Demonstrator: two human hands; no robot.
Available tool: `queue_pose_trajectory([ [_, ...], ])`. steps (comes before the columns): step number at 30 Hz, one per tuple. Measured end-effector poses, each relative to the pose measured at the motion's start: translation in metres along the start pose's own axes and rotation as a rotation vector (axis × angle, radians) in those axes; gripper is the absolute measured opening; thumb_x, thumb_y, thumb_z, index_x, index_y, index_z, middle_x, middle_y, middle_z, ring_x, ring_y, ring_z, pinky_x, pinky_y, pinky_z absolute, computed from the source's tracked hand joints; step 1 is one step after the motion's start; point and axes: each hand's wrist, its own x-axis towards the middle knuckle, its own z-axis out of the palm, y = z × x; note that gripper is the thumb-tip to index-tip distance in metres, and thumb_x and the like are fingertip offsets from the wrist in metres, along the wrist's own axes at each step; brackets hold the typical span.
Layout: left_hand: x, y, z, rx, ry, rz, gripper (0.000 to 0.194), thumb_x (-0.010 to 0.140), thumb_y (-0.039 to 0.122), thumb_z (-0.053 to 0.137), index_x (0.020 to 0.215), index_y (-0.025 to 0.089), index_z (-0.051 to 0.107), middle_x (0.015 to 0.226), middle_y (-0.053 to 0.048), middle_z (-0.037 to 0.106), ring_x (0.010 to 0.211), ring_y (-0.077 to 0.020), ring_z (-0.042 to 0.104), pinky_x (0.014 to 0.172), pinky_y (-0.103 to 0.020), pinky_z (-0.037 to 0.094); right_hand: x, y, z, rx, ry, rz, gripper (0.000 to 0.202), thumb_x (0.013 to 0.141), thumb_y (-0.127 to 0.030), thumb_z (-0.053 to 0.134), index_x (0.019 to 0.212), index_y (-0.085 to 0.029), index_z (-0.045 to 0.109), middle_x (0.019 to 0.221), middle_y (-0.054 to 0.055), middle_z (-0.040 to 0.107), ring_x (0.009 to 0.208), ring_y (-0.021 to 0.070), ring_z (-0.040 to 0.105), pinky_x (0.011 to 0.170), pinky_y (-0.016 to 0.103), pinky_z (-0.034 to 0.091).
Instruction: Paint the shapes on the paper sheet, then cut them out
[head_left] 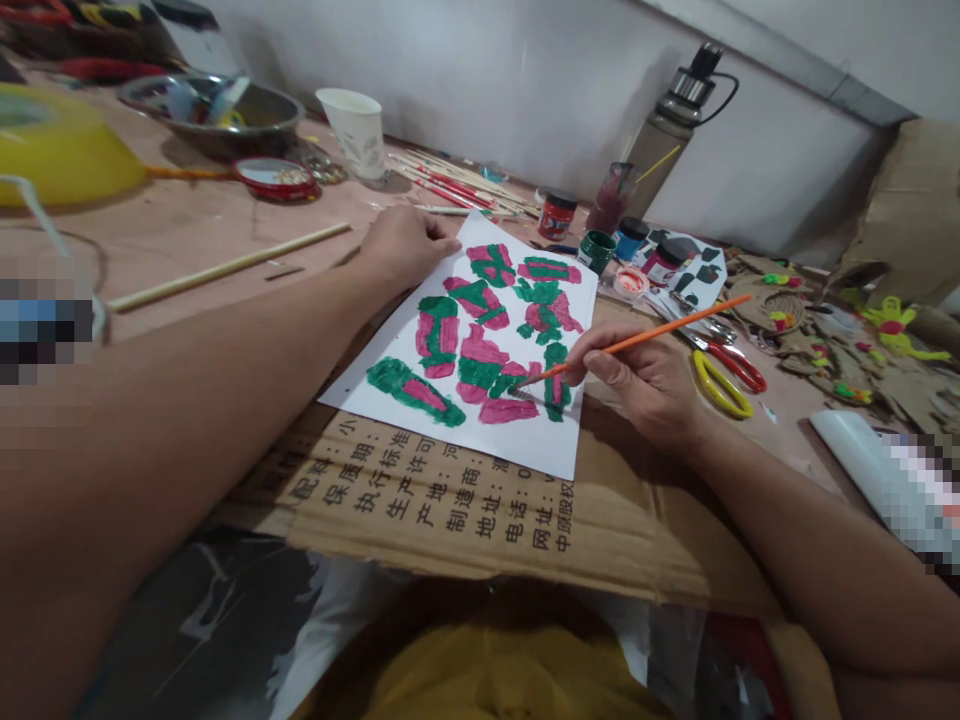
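Pinched in the right hand (645, 388), an orange brush (675, 325) tips onto white paper (465, 345) blotched pink and green; left hand (405, 247) at its 11 o'clock edge, grip unclear

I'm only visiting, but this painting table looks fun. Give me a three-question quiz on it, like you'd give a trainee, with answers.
1. Which hand holds the orange paintbrush?
2. True or false: the paper cup has tipped onto its side.
3. Which two colours are painted on the white paper? A) blue and yellow; B) green and pink; C) orange and black.

Key:
1. The right hand.
2. False; it stands upright.
3. B, green and pink.
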Motion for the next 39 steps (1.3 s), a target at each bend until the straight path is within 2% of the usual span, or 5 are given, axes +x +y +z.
queue_pose_trajectory([
  [10, 0.001, -0.003, 0.002, 0.004, 0.013, 0.009, 0.017, 0.094, 0.032, 0.075, 0.096, 0.018, 0.085, 0.108, -0.010, 0.084, 0.097, -0.0240, 0.068, 0.095, -0.033, 0.050, -0.002, 0.007, 0.004, 0.049, -0.065, 0.024, 0.039, 0.110, -0.059, 0.066, 0.098, -0.024, 0.079, 0.086, 0.002, 0.076, 0.081, 0.0197, 0.073, 0.081, 0.037, 0.059],
  [20, 0.001, -0.003, 0.002, -0.005, 0.004, -0.004, 0.022, 0.093, 0.034, 0.074, 0.100, 0.017, 0.087, 0.110, -0.012, 0.083, 0.100, -0.0268, 0.069, 0.097, -0.036, 0.050, 0.000, -0.001, 0.000, 0.034, -0.041, -0.025, 0.035, 0.111, -0.055, 0.067, 0.097, -0.025, 0.078, 0.086, 0.002, 0.078, 0.080, 0.0189, 0.073, 0.078, 0.035, 0.060],
  [25, 0.002, -0.004, 0.002, -0.005, 0.011, -0.008, 0.021, 0.093, 0.035, 0.075, 0.097, 0.018, 0.085, 0.105, -0.011, 0.082, 0.099, -0.0259, 0.069, 0.095, -0.034, 0.050, 0.000, 0.001, -0.001, 0.031, -0.081, 0.050, 0.043, 0.108, -0.064, 0.066, 0.095, -0.024, 0.078, 0.087, 0.003, 0.077, 0.083, 0.0212, 0.073, 0.081, 0.038, 0.060],
  [35, 0.003, -0.006, 0.003, -0.011, 0.009, -0.010, 0.020, 0.093, 0.033, 0.075, 0.098, 0.016, 0.085, 0.107, -0.012, 0.083, 0.101, -0.0268, 0.069, 0.098, -0.035, 0.049, 0.000, -0.004, -0.008, 0.044, 0.008, -0.011, 0.035, 0.107, -0.056, 0.072, 0.094, -0.025, 0.079, 0.085, 0.003, 0.079, 0.078, 0.0196, 0.073, 0.076, 0.035, 0.061],
  [39, 0.003, -0.005, 0.003, -0.014, 0.008, -0.017, 0.024, 0.093, 0.036, 0.074, 0.102, 0.017, 0.087, 0.109, -0.012, 0.083, 0.102, -0.0272, 0.070, 0.098, -0.034, 0.050, -0.001, -0.005, -0.004, -0.029, -0.054, 0.004, 0.037, 0.109, -0.058, 0.068, 0.097, -0.024, 0.079, 0.087, 0.004, 0.080, 0.082, 0.0201, 0.075, 0.081, 0.036, 0.060],
])
